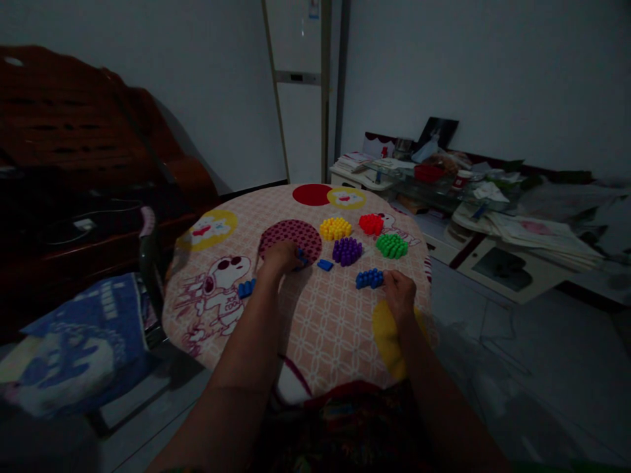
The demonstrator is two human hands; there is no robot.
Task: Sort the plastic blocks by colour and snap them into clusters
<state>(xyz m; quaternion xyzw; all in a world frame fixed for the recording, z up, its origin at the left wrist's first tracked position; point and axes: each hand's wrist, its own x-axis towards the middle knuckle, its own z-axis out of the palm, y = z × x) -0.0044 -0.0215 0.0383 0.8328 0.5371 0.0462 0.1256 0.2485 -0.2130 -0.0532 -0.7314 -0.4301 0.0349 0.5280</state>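
Observation:
My left hand (282, 256) reaches over the dark red dotted circle on the tablecloth, its fingers closed on a small blue plastic piece (301, 257). A single blue piece (325, 265) lies a little to its right. More blue pieces (246, 288) lie left of my left wrist, partly hidden by the arm. My right hand (400, 292) is pinched at the right end of a tight blue cluster (369, 278), on a blue piece partly covered by the fingertips. Beyond it stand grouped purple (347, 251), yellow (336, 228), red (371, 224) and green pieces (392, 246).
A patterned cloth covers the round table (325, 328). At left are a chair with a blue cloth (93, 341) and a dark wooden sofa (73, 125). A cluttered low cabinet (513, 263) stands at right, a tall white appliance (300, 125) behind.

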